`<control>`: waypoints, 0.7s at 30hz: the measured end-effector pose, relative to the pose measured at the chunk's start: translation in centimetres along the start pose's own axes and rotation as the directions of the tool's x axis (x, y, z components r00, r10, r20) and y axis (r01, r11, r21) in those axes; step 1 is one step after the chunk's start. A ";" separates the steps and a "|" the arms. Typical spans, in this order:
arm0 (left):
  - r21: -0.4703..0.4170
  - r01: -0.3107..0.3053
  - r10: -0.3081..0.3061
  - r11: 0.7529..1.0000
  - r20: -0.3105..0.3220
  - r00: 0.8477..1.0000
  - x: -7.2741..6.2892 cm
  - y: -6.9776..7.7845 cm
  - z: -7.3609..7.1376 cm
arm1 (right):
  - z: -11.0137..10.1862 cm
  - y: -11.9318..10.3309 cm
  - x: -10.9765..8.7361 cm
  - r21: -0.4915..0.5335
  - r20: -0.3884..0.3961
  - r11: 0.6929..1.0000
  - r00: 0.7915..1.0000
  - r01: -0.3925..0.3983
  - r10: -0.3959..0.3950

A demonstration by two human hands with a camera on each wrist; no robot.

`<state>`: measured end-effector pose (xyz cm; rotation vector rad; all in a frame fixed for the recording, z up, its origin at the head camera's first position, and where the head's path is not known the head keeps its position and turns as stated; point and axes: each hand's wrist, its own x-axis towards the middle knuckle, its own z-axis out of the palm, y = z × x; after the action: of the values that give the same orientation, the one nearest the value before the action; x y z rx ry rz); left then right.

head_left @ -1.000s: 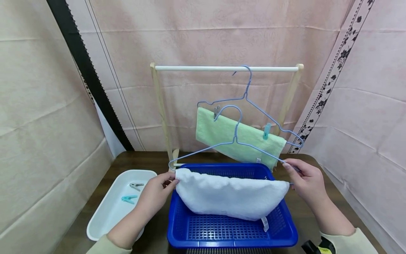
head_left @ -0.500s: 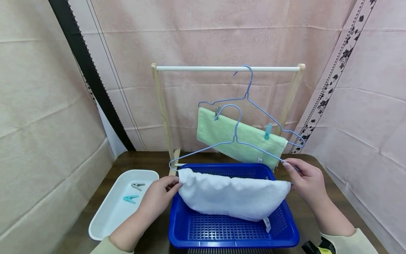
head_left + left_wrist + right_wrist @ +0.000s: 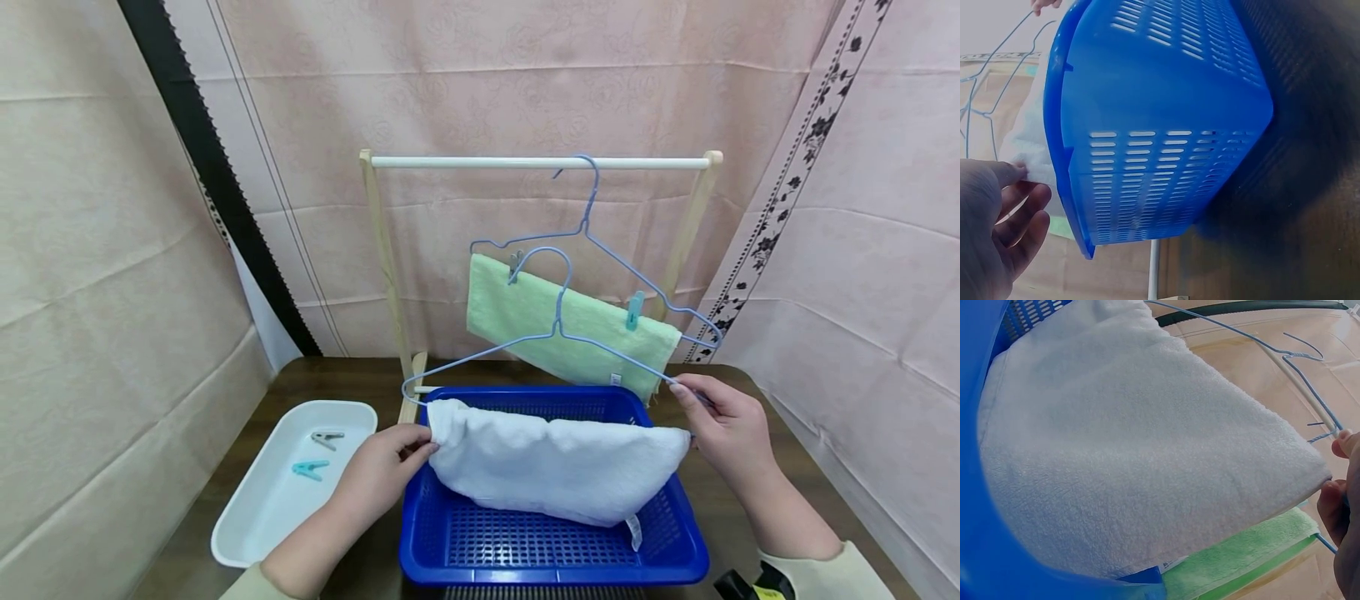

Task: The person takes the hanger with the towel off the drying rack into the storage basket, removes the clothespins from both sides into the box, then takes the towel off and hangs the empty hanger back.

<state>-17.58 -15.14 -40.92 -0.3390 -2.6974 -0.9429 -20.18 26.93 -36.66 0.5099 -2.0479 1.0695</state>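
Observation:
A white towel is draped over the lower bar of a blue wire hanger, above the blue basket. My left hand pinches the towel's left top corner between thumb and forefinger; in the left wrist view the other fingers of that hand curl loosely beside the basket rim. My right hand grips the hanger's right end, at the towel's right edge. The right wrist view shows the towel spread close, its far corner at the fingers. The hanger's hook points up with nothing on it.
Behind stands a rack with a white rail, from which another blue hanger carries a green towel held by clothespins. A white tray at left holds a grey clothespin and a teal clothespin.
My left hand has shifted slightly right and down with the towel's left corner, baring more of the hanger's left end. My right hand keeps its grip on the hanger.

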 end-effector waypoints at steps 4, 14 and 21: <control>0.009 -0.005 0.005 1.000 0.004 1.000 -0.1 0.0 0.1 | 0.0 -0.1 0.0 0.000 0.004 1.000 1.000 -0.008 0.008; 0.024 -0.006 0.005 1.000 0.037 0.999 -0.3 0.0 0.3 | 0.1 -0.3 0.1 -0.015 -0.008 1.000 1.000 -0.001 0.001; 0.032 -0.019 0.017 0.999 0.066 0.998 -0.4 0.1 0.3 | 0.0 -0.2 0.1 -0.041 -0.017 0.999 1.000 0.002 -0.003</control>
<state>-17.19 -14.93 -41.25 -0.3942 -2.7612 -0.8967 -20.14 26.76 -36.46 0.4806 -2.0495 1.0246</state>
